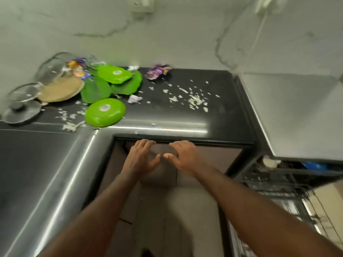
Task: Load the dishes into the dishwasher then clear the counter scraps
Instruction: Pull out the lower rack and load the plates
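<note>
- Both hands are out front, low against the table's front edge: left hand (141, 157) and right hand (182, 154), each grip wide and holding nothing, fingers spread, thumbs nearly meeting.
- Nothing from this pile looks loaded yet: green plates (118, 80) lie overlapping at the back left of the table (167, 115), with one more green plate (104, 112) upside down nearer the edge.
- A tan plate (61, 89) sits beside them, glass bowls (50, 69) are tipped against the wall, and a dark lid (22, 113) lies at far left.
- The dishwasher rack (269, 184) is pulled out at lower right, well apart from the dishes; what it holds is too blurred to tell.
- Scraps (194, 100) are not yet cleared: white bits across the middle and by the front plate, plus a purple wrapper (157, 71) at the back.
- In the way: scraps lie among the plates, and the bowls lean together, so lifting one may shift the rest.
</note>
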